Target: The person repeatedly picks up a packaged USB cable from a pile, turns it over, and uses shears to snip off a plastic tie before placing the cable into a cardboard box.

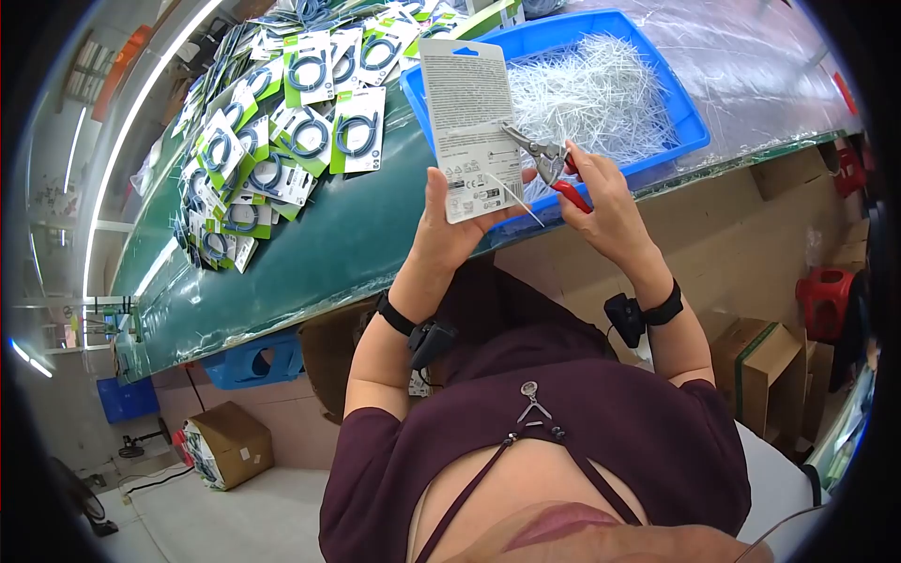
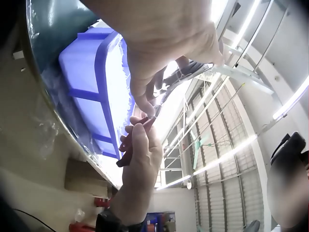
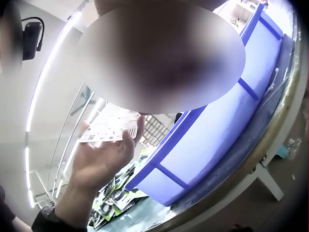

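My left hand (image 1: 446, 233) holds a printed cardboard package card (image 1: 469, 103) upright by its lower end, with the text side toward me. A thin white plastic strip (image 1: 518, 201), like a cable tie's tail, sticks out across the card's lower right edge. My right hand (image 1: 608, 206) grips red-handled pruning shears (image 1: 549, 161), their metal blades overlapping the card's right edge in the head view. In the left wrist view the red handle (image 2: 126, 155) shows in my right hand. A blurred patch covers the right hand's work in the right wrist view.
Behind the card, a blue tray (image 1: 693, 122) holds a heap of thin white strips (image 1: 601, 94). Many carded coiled cables (image 1: 305, 136) pile up on the left of the green table (image 1: 310, 281). Cardboard boxes (image 1: 755, 366) and a red stool (image 1: 826, 300) stand at lower right.
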